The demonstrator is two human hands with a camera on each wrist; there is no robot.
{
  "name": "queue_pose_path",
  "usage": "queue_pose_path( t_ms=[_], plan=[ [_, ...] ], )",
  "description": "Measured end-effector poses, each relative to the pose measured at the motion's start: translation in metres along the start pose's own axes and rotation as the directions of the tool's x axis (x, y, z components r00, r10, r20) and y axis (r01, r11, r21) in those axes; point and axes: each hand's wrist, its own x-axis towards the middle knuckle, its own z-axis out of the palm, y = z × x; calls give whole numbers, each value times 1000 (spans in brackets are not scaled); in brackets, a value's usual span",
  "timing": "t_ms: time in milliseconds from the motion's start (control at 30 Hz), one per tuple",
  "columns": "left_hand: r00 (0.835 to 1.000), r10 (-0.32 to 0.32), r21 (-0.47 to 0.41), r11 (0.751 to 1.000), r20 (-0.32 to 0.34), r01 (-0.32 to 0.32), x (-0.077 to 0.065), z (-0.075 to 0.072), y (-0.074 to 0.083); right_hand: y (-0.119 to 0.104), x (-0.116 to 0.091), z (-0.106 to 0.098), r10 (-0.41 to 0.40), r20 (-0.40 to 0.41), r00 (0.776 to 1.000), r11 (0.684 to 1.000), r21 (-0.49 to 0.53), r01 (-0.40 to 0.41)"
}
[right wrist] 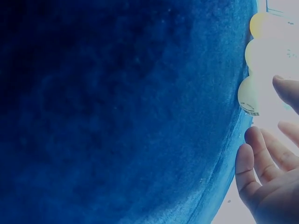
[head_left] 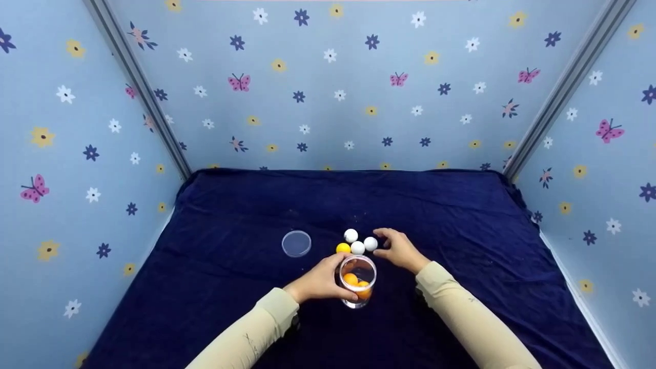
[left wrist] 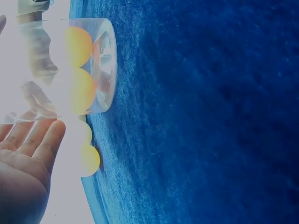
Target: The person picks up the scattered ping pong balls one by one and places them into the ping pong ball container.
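— What to see around the work?

— See pale blue walls [head_left: 328, 113] filling the top and both sides of the head frame, patterned with flowers and butterflies and joined along grey metal strips [head_left: 146, 97]. Find a clear disc [head_left: 296, 243] lying left of the loose balls, well apart from them.

— Anything in the way?

— Find three white balls [head_left: 357, 248] and a yellow ball [head_left: 343, 248] bunched just above the jar's mouth, with the yellow one partly covered by fingers at its lower edge.

— And materials?

— Note dark blue cloth [head_left: 435, 205], soft-napped and wrinkled, under everything; smooth round balls, with printed marks on a white one in the right wrist view; a see-through, round-walled jar; pale, loose sleeves [head_left: 482, 318].

— Where to look for the jar, and how held?

— Look at lower centre for the clear jar [head_left: 361, 267], with orange balls [head_left: 350, 279] inside. Grips it from the left with the left hand [head_left: 322, 279], thumb on the near side, fingers on the far side. Holds nothing in the right hand [head_left: 402, 251], thumb and fingers parted just beside the rightmost white ball.
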Motion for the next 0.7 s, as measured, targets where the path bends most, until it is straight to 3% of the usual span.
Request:
queue_pose_path(
  t_ms=[267, 700],
  plan=[
    [999, 19, -108, 994, 37, -15, 2, -3, -1, 1, 5, 1, 15, 16, 1000, 1000, 9, -15],
    [999, 0, -124, 992, 48, 6, 3, -3, -1, 6, 12, 6, 8, 57, 998, 1000, -3, -8]
  ],
)
